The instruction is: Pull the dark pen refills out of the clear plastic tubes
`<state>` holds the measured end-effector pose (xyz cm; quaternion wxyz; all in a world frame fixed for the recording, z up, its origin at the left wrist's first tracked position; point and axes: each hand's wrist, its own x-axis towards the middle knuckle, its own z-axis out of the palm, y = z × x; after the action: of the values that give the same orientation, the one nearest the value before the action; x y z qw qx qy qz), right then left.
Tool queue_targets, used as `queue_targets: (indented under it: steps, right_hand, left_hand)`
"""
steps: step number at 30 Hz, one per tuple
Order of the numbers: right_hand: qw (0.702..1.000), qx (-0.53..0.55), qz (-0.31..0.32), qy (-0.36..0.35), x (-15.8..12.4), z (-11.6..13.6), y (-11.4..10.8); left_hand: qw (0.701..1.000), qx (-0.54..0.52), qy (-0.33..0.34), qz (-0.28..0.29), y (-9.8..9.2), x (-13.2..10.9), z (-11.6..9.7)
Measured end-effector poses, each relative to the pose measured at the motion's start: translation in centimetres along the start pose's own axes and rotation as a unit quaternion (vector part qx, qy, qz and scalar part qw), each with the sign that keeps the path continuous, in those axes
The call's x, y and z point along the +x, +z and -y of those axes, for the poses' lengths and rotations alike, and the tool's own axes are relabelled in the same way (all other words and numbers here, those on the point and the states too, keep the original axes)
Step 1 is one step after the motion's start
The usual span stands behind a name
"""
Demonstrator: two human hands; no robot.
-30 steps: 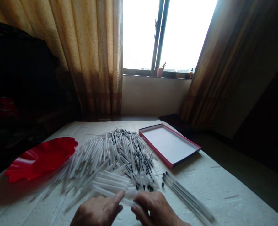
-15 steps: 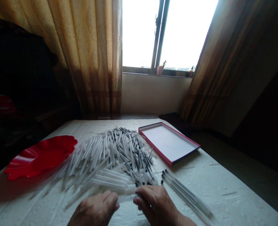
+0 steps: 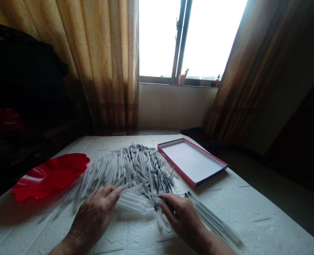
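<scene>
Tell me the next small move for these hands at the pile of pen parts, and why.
Probably pinch one clear tube between the left hand's fingers and one black-tipped refill with the right hand. Both hands lie flat and open at the near edge of the pile, fingertips touching loose tubes, with no grip on anything. A few pens lie in a row beside the right hand.

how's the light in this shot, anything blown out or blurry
Head view: the window is blown out to white and backlights the room, so the left side is nearly black. The pile of tubes is fairly sharp in the middle but smeared at its near left edge. The pens by the right hand are blurred; the left hand looks dim.
</scene>
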<state>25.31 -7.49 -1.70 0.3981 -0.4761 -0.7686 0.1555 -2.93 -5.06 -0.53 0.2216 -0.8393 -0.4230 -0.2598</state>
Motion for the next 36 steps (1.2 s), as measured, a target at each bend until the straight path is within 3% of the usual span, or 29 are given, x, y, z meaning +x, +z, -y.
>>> queue_targets:
  steps: [5, 9, 13, 17, 21, 24, 28, 36]
  right_hand:
    - [0.991, 0.123, 0.022, 0.055, 0.5, -0.2, 0.9]
    - [0.99, 0.126, -0.015, 0.059, 0.4, -0.6, 0.0]
    - [0.994, 0.08, -0.062, 0.043, 0.3, -1.1, -2.2]
    - [0.995, 0.028, -0.08, 0.056, 0.4, -1.2, -6.1]
    - [0.984, -0.099, -0.008, 0.145, -0.2, -1.7, -10.2]
    - [0.946, -0.223, 0.09, 0.215, -1.4, -2.1, -11.8]
    - [0.908, -0.281, 0.157, 0.268, -2.9, -2.5, -11.8]
    - [0.906, -0.262, 0.187, 0.273, -2.6, -3.1, -11.2]
  left_hand:
    - [0.999, 0.017, 0.02, -0.022, 2.2, 0.0, 0.9]
    - [0.999, 0.023, 0.031, -0.035, 2.8, -0.5, 1.0]
    - [0.998, 0.014, 0.043, -0.041, 2.7, -1.0, 1.1]
    - [0.998, -0.013, 0.044, -0.045, 2.7, -1.5, 1.3]
    - [0.996, -0.048, 0.049, -0.055, 3.0, -1.7, 1.3]
    - [0.995, -0.064, 0.059, -0.051, 3.3, -1.9, 1.3]
    - [0.994, -0.078, 0.065, -0.045, 3.7, -2.2, 1.3]
    - [0.992, -0.086, 0.07, -0.054, 3.4, -1.8, 1.1]
